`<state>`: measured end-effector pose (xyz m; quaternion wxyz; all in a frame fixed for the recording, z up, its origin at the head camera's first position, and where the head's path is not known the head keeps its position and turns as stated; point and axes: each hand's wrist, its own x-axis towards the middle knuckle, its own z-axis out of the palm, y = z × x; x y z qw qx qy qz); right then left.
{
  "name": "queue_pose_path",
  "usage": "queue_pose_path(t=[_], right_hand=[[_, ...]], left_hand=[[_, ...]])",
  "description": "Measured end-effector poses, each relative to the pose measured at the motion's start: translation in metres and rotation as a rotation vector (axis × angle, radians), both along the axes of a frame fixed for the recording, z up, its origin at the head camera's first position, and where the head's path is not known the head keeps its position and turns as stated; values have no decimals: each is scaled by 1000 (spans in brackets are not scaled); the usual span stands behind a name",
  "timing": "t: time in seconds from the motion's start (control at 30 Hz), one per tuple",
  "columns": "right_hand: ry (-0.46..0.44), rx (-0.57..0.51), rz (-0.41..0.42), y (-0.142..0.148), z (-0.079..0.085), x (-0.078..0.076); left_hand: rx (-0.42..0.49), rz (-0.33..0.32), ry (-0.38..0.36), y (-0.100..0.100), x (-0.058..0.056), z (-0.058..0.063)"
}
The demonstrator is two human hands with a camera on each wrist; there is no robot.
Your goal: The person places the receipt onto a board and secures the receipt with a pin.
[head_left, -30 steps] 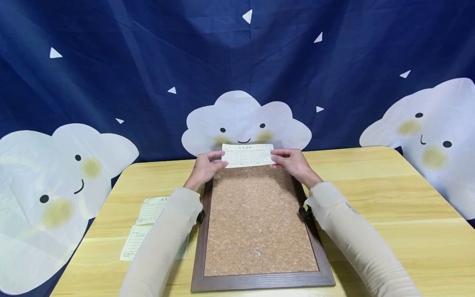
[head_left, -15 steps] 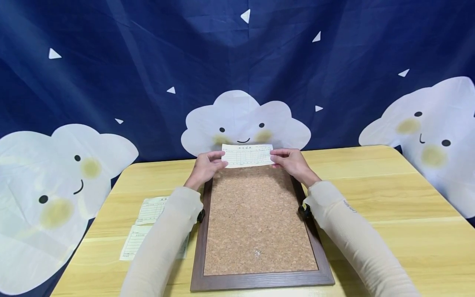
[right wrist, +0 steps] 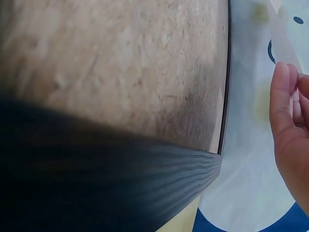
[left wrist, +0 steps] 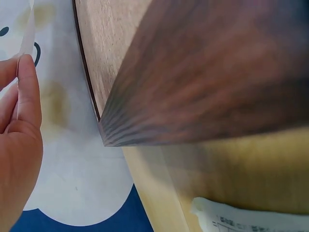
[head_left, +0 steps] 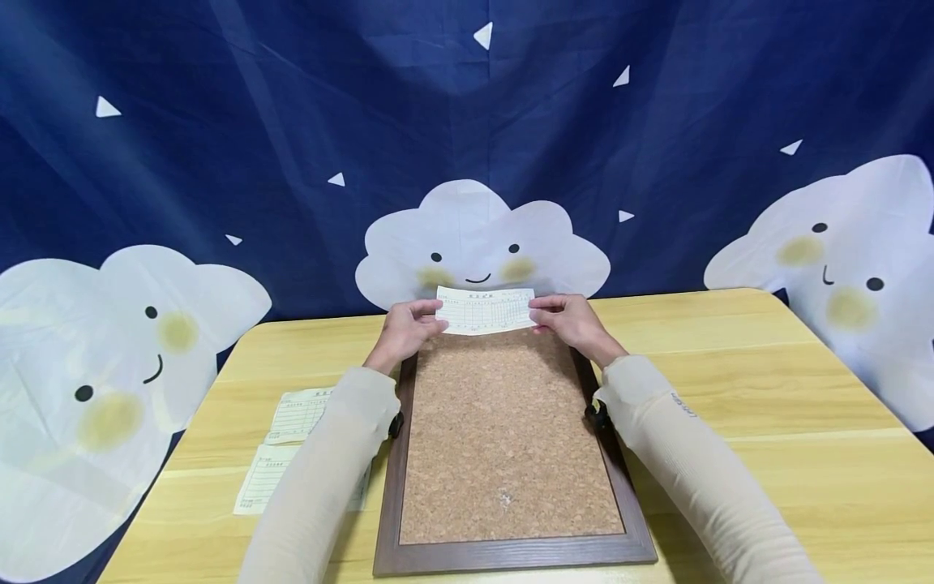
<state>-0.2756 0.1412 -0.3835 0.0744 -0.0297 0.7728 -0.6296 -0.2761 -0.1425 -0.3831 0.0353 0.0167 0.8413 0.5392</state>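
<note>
A printed paper form (head_left: 483,311) is stretched between my two hands over the far end of a cork board (head_left: 507,438). Its left end is pinched by my left hand (head_left: 403,331), thumb below and fingers above. At the other end my right hand (head_left: 580,326) pinches it in the same way. The paper sags a little in the middle. Both wrist views show the thumb and fingers of the left hand (left wrist: 21,130) and right hand (right wrist: 292,130) closed on the sheet's edge. The board's top edge is hidden behind the paper.
Two similar forms, an upper one (head_left: 295,414) and a lower one (head_left: 264,478), lie left of the board, partly covered by my left sleeve (head_left: 314,478). The board's dark wooden frame (head_left: 514,554) rests on a wooden table (head_left: 788,422). Behind hangs a blue cloud-patterned curtain (head_left: 409,97).
Both hands keep their pinch on the form. My right hand has shifted very slightly left, and the form bows a little more than before.
</note>
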Motion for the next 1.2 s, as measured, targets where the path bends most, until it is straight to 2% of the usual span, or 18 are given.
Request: queue_pose_path(t=[0.27, 0.43, 0.73, 0.93, 1.2], right_hand=[[-9, 75, 30, 0, 2, 1], [-7, 150, 54, 3, 3, 1], [3, 177, 66, 2, 2, -1], [-10, 241, 66, 3, 2, -3], [-20, 264, 69, 3, 2, -4]], left_hand=[[-56, -1, 1, 1, -2, -2], [-82, -27, 1, -1, -2, -5], [-115, -47, 10, -2, -2, -5], [-141, -61, 18, -1, -2, -4], [-149, -78, -3, 0, -2, -4]])
